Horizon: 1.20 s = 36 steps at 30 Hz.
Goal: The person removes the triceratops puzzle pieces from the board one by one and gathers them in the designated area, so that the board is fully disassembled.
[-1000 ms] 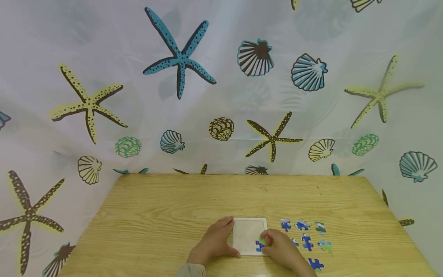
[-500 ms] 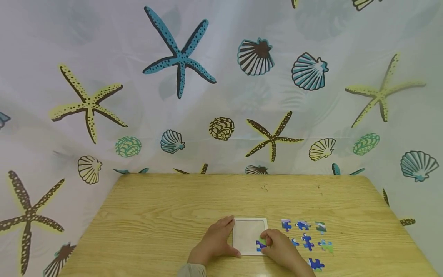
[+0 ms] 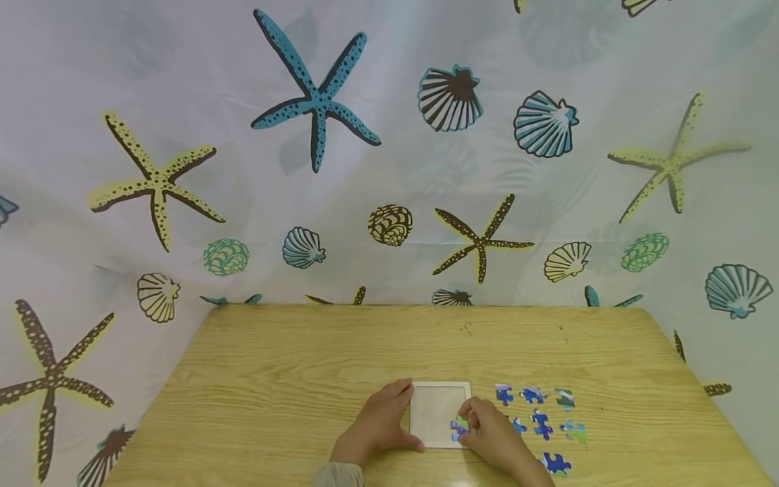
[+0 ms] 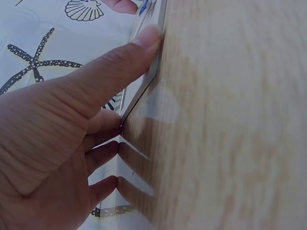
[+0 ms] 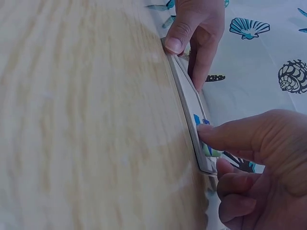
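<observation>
My left hand [image 3: 379,421] grips a square white-rimmed puzzle tray [image 3: 433,414] at its left side. In the left wrist view the thumb presses its near edge, while the other fingertips touch down along the left edge and the table. Over the tray's near right corner, my right hand [image 3: 491,433] pinches a blue and green jigsaw piece [image 3: 459,425] between thumb and curled fingers. The right wrist view shows the thumb tip against this piece [image 5: 207,147], close to the tray's rim; part of the piece is hidden by the fingers.
Several loose jigsaw pieces [image 3: 540,424] lie in rough rows to the right of the tray, one partly behind the right hand. The wood-grain table [image 3: 304,352] meets a seashell-printed curtain [image 3: 389,169] at the back and sides.
The jigsaw piece in my right fingers has turned slightly, with more of its green part showing. My left hand has kept its hold on the tray.
</observation>
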Each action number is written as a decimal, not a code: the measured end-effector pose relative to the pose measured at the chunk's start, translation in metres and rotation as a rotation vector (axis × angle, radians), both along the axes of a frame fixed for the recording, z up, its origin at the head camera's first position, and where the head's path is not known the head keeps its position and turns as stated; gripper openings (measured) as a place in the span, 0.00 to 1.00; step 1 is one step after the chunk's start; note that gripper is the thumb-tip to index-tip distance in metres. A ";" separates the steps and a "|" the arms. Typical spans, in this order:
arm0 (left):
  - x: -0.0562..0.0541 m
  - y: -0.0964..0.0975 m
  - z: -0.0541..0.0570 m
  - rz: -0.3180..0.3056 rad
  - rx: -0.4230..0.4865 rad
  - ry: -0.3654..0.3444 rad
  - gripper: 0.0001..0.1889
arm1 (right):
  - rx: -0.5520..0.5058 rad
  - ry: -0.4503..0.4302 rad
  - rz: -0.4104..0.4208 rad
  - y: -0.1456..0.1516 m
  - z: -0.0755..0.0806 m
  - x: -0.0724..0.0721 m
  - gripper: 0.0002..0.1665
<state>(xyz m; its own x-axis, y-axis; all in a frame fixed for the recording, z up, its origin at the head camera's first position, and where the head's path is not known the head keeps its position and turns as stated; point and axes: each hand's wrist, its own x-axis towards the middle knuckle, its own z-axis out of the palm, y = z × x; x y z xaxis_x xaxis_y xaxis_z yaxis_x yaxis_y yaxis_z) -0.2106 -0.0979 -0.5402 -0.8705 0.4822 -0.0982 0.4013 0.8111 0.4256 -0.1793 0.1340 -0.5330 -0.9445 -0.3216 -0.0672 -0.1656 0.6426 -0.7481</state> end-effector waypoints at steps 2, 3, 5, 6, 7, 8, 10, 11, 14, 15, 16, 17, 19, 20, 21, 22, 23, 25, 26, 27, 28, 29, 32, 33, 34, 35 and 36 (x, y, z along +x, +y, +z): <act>0.000 0.000 0.001 0.003 -0.003 -0.005 0.56 | 0.010 0.011 -0.007 0.000 -0.001 0.000 0.17; 0.000 0.000 0.001 0.005 -0.005 -0.006 0.56 | 0.014 0.017 -0.009 -0.001 -0.001 0.001 0.17; 0.000 0.001 0.002 0.004 -0.006 -0.009 0.56 | 0.018 0.031 -0.009 -0.001 -0.002 0.001 0.18; 0.000 0.001 0.003 0.003 -0.006 -0.010 0.56 | 0.020 0.034 -0.011 -0.001 -0.002 0.001 0.18; 0.000 0.001 0.003 0.001 -0.006 -0.011 0.56 | 0.021 0.037 -0.012 -0.002 -0.002 0.001 0.18; 0.000 0.001 0.004 -0.001 -0.008 -0.010 0.56 | 0.021 0.040 -0.014 -0.002 -0.002 0.001 0.18; 0.001 0.001 0.005 -0.004 -0.010 -0.010 0.55 | 0.018 0.046 -0.022 -0.002 -0.002 0.001 0.17; 0.001 0.001 0.006 -0.005 -0.009 -0.009 0.55 | 0.015 0.046 -0.030 -0.003 -0.001 0.001 0.16; 0.001 0.001 0.006 -0.004 -0.013 -0.007 0.55 | -0.003 0.046 -0.057 -0.005 -0.001 0.000 0.14; 0.001 0.001 0.006 -0.005 -0.013 -0.006 0.55 | -0.014 0.046 -0.065 -0.005 -0.001 0.000 0.13; 0.001 0.001 0.006 -0.006 -0.013 -0.004 0.55 | -0.024 0.049 -0.072 -0.005 -0.001 0.000 0.12; 0.001 0.001 0.006 -0.008 -0.012 -0.001 0.55 | -0.031 0.053 -0.078 -0.006 -0.002 0.001 0.11; 0.000 0.001 0.006 -0.011 -0.013 0.003 0.55 | -0.053 0.057 -0.088 -0.006 -0.003 0.001 0.10; 0.000 0.001 0.007 -0.014 -0.014 0.006 0.55 | -0.065 0.059 -0.090 -0.006 -0.003 0.001 0.10; 0.000 0.000 0.007 -0.015 -0.014 0.008 0.55 | -0.083 0.058 -0.096 -0.005 -0.004 0.001 0.09; 0.000 0.000 0.007 -0.017 -0.014 0.009 0.55 | -0.101 0.060 -0.103 -0.004 -0.004 0.001 0.08; 0.000 0.000 0.007 -0.018 -0.013 0.010 0.55 | -0.119 0.059 -0.111 -0.004 -0.004 0.001 0.08; 0.001 0.000 0.007 -0.020 -0.012 0.011 0.55 | -0.152 0.055 -0.139 -0.001 -0.004 0.001 0.07; 0.001 0.000 0.007 -0.019 -0.011 0.010 0.55 | -0.164 0.057 -0.156 0.000 -0.004 0.001 0.06; 0.001 0.000 0.007 -0.021 -0.008 0.012 0.55 | -0.167 0.058 -0.175 0.002 -0.004 0.001 0.06; 0.001 0.000 0.007 -0.021 -0.006 0.010 0.55 | -0.169 0.059 -0.195 0.004 -0.003 0.002 0.06; 0.001 0.000 0.006 -0.019 -0.004 0.008 0.55 | -0.167 0.059 -0.214 0.007 -0.003 0.002 0.05; 0.001 0.000 0.006 -0.018 -0.005 0.006 0.56 | -0.168 0.054 -0.266 0.017 0.000 0.006 0.04; 0.001 0.000 0.006 -0.018 -0.004 0.005 0.56 | -0.167 0.049 -0.283 0.022 0.001 0.007 0.04; 0.001 0.000 0.006 -0.016 -0.005 0.003 0.56 | -0.173 0.043 -0.301 0.027 0.002 0.009 0.04; 0.001 0.000 0.006 -0.015 -0.006 0.003 0.56 | -0.177 0.037 -0.320 0.033 0.003 0.011 0.04; 0.001 0.000 0.006 -0.014 -0.007 0.002 0.56 | -0.178 0.031 -0.339 0.038 0.004 0.012 0.04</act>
<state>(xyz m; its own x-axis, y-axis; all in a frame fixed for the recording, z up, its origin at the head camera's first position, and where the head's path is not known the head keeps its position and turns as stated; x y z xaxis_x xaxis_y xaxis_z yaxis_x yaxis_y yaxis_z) -0.2093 -0.0974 -0.5343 -0.8637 0.4940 -0.0998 0.4139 0.8083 0.4187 -0.1670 0.1725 -0.5291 -1.0000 0.0057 -0.0082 0.0100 0.5250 -0.8510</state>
